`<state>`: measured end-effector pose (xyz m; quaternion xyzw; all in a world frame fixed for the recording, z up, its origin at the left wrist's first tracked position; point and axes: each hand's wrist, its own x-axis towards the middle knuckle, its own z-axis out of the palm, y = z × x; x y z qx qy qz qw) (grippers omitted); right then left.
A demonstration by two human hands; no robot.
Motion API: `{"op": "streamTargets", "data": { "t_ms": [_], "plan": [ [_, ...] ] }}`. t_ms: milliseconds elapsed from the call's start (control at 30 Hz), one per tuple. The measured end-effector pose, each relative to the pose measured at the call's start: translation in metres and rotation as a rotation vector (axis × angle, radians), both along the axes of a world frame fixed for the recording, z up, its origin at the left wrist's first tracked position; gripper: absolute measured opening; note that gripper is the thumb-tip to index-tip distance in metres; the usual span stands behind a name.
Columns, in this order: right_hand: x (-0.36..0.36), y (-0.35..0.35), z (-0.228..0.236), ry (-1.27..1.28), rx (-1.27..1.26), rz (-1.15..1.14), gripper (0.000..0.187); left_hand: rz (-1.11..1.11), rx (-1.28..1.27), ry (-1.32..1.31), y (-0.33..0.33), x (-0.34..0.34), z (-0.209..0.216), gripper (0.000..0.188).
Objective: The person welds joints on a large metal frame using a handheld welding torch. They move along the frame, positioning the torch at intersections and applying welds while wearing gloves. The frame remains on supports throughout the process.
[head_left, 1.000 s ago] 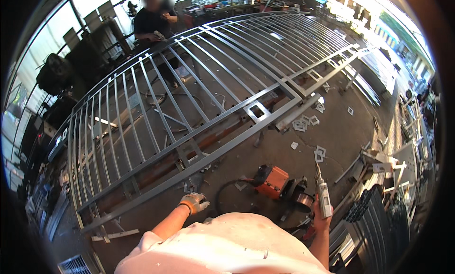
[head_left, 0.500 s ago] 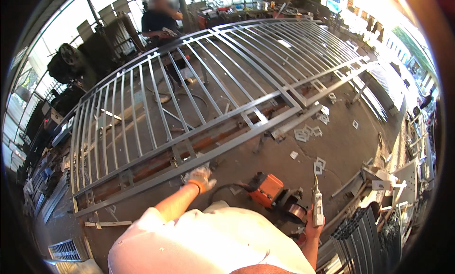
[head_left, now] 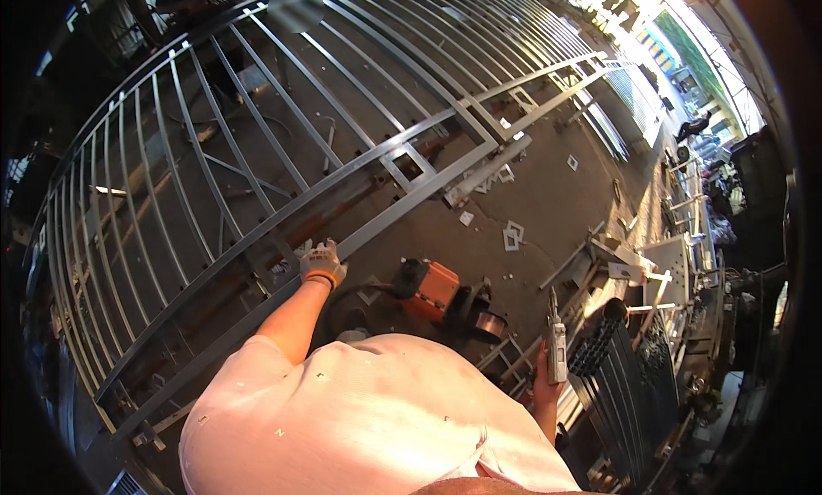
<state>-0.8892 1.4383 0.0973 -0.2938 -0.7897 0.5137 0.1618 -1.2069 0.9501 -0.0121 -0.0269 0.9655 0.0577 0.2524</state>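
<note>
My left hand (head_left: 323, 265), in a pale glove with an orange cuff, is on the near rail of a large metal frame (head_left: 409, 202). Its fingers curl over the rail, though their tips are partly hidden. Off to the right, my bare right hand (head_left: 541, 377) grips a grey welding gun (head_left: 556, 348) whose thin pointed nozzle points away from me, apart from the frame. Many parallel bars run across the frame to its curved far rail.
On the floor between my hands stands an orange wire feeder (head_left: 425, 291) with a copper-coloured wire spool (head_left: 489, 325) and a dark cable. Small square metal plates (head_left: 513, 235) lie beyond it. Dark corrugated sheets (head_left: 612, 409) and scrap metal crowd the right side.
My left hand has moved from beside the near rail onto it. The view has tilted down and shifted right, so the person beyond the frame no longer shows clearly. The welding gun stays in my right hand.
</note>
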Motion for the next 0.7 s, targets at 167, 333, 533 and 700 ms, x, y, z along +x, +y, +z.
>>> {"op": "streamTargets", "data": {
  "t_ms": [167,333,533,700],
  "plan": [
    [-0.006,-0.021,0.007,-0.063,0.026,-0.028,0.029,-0.002,0.070,-0.036,-0.005,-0.001,0.003,0.082],
    [-0.032,-0.044,0.009,0.042,-0.008,-0.023,0.017,-0.022,0.082,0.060,-0.007,0.002,0.000,0.078],
    [-0.046,-0.047,0.027,-0.010,0.077,0.088,0.020,-0.059,0.101,0.095,-0.010,0.002,-0.015,0.078],
    [-0.050,-0.047,0.029,0.028,0.059,0.148,0.020,-0.019,0.134,0.032,-0.012,0.004,-0.015,0.079]
  ]
}}
